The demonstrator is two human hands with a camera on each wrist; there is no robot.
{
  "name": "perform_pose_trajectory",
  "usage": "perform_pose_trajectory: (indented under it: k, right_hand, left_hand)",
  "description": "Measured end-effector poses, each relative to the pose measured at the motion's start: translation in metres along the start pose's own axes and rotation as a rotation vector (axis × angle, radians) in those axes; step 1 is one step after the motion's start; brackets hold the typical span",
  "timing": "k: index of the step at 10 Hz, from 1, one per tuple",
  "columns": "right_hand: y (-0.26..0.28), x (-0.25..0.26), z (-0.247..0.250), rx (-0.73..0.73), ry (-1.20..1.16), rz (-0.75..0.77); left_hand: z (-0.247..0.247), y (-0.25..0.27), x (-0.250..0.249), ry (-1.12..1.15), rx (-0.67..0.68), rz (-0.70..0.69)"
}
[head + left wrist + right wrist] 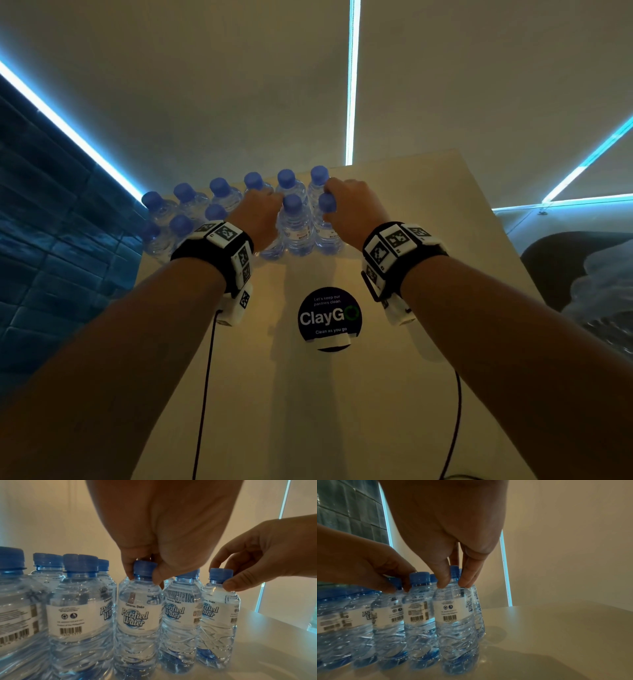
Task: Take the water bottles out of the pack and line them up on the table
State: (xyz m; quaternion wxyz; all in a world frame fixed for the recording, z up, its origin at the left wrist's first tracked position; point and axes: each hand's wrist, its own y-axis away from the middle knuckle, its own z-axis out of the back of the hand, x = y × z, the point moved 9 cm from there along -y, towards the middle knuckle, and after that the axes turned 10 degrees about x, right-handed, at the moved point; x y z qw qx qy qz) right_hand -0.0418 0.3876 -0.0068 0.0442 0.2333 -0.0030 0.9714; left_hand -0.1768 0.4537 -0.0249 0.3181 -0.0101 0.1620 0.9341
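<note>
Several clear water bottles with blue caps point(219, 186) stand in two rows at the far end of the pale table point(394, 394). My left hand point(270, 202) pinches the cap of a front-row bottle point(139, 615) from above; in the head view the hand hides that cap. My right hand point(329, 205) pinches the cap of the bottle point(455, 615) at the right end of the front row. One bottle point(294, 226) stands between the two held ones. Both held bottles are upright, with their bases at table level.
A round dark "ClayGo" sign point(329, 317) sits on the table just in front of the bottles. Thin cables point(205, 394) run along it from my wrists. Crumpled clear plastic point(603, 291) lies on a dark seat off the table's right edge. A wall stands close behind the bottles.
</note>
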Motion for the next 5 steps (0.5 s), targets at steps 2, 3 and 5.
perform_pose_trajectory:
  k: [2, 3, 5]
  right_hand:
    - [0.000, -0.003, 0.002, 0.009, -0.015, 0.002]
    - [0.006, -0.005, 0.004, 0.023, -0.058, 0.006]
    - [0.028, -0.015, 0.012, 0.096, -0.050, -0.032]
  left_hand:
    - [0.005, 0.002, -0.005, 0.011, 0.023, 0.020]
    - [0.013, 0.006, -0.003, 0.072, -0.040, 0.012]
    - [0.042, 0.027, -0.014, 0.125, -0.269, -0.062]
